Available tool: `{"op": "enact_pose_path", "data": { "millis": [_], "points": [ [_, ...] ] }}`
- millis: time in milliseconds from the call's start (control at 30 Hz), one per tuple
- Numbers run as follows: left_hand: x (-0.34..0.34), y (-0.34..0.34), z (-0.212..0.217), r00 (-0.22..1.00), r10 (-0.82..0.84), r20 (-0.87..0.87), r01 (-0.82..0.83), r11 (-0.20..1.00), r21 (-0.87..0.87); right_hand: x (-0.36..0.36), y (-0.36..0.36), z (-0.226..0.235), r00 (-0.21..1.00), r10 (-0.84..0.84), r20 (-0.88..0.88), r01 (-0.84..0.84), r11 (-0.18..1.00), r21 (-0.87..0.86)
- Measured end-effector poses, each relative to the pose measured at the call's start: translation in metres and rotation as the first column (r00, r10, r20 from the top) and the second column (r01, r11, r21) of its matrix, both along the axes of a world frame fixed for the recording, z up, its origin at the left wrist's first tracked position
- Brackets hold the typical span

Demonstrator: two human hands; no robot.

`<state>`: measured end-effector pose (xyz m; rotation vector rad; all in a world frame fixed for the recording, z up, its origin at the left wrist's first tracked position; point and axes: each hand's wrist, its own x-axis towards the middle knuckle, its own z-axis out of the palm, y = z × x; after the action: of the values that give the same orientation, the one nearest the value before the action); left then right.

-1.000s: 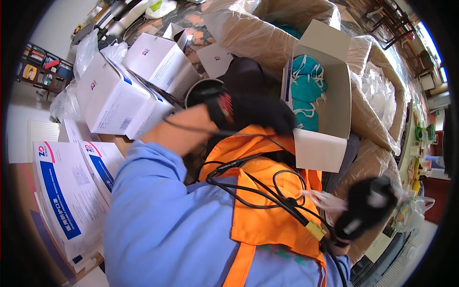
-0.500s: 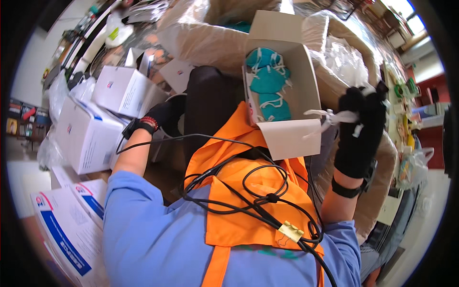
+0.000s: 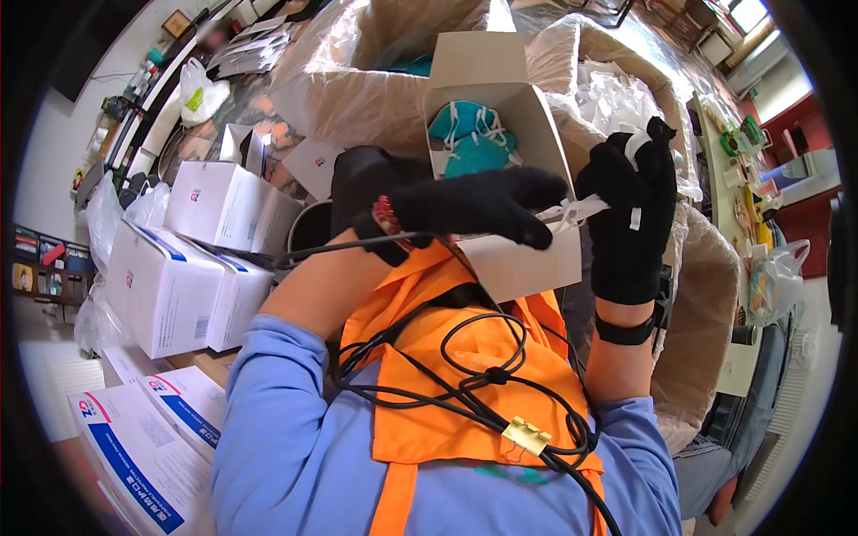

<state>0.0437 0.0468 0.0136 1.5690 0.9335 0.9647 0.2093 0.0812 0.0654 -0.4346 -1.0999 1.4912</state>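
Left wall: pale and plain
Shelf: dark, divided into compartments, small items inside
Floor: mottled, pinkish patches among dark ones
Window: bright, at the upper right
Light: pale glare on the far floor
Right side: long pale counter, dark red surface beyond it

Bright daylight — glaring window upper right, fisheye-bent edges, blackened corners

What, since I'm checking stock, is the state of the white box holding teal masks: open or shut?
Open. The box has its far flap raised, its near flap folded outward, and teal masks visible inside.
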Motion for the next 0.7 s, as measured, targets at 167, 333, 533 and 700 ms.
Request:
{"op": "enact_pose_path", "data": {
  "millis": [167, 333, 533, 700],
  "points": [
    [0.026, -0.002, 0.007, 0.926, -0.204, 0.318, 0.31, 0.89, -0.335, 0.026, 0.027, -0.006, 0.989, 0.121, -0.09, -0.133, 0.981, -0.144],
    [0.024, 0.002, -0.02, 0.936, -0.264, 0.233, 0.28, 0.959, -0.041, 0.047, 0.042, -0.017, 0.998, 0.002, 0.069, 0.005, 0.996, -0.09],
    [0.002, -0.016, -0.02, 0.955, -0.19, 0.228, 0.243, 0.942, -0.233, 0.089, 0.062, -0.025, 0.965, 0.04, 0.26, -0.015, 0.995, -0.097],
    [0.015, -0.027, 0.001, 0.996, -0.075, -0.057, 0.056, 0.956, -0.289, 0.055, 0.03, -0.024, 0.808, 0.074, 0.585, -0.225, 0.955, 0.191]
  ]
}}
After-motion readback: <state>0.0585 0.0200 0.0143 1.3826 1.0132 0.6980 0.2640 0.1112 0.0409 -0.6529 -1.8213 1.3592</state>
